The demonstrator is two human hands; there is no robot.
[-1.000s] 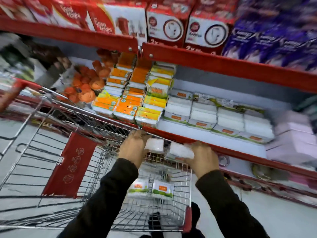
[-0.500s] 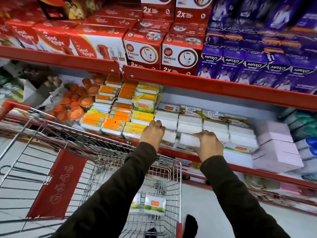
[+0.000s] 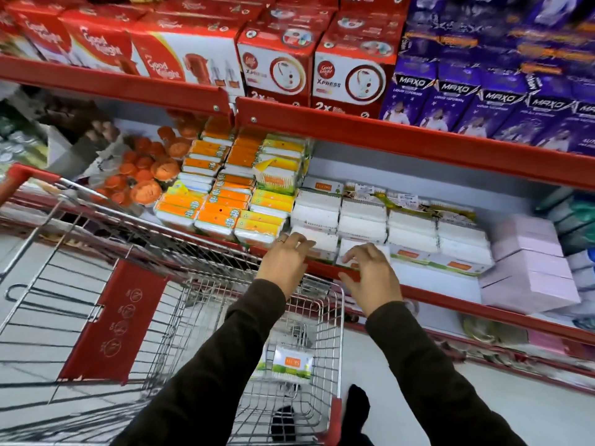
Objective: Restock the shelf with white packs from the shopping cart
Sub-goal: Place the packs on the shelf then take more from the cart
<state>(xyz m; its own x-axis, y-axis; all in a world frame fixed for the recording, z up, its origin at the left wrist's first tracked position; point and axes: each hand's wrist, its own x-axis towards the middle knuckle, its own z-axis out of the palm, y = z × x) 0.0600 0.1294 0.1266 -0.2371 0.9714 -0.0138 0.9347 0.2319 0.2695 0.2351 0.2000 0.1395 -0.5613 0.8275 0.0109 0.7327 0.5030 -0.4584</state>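
Fingers (image 3: 302, 243) of both hands have let go of the white packs (image 3: 322, 241).

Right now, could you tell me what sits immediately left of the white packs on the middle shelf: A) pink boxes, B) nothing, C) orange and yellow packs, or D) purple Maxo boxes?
C: the orange and yellow packs stand directly left of the white packs.

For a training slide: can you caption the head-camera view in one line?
Both hands, left and right, open over white packs on the shelf; more wait in the cart.
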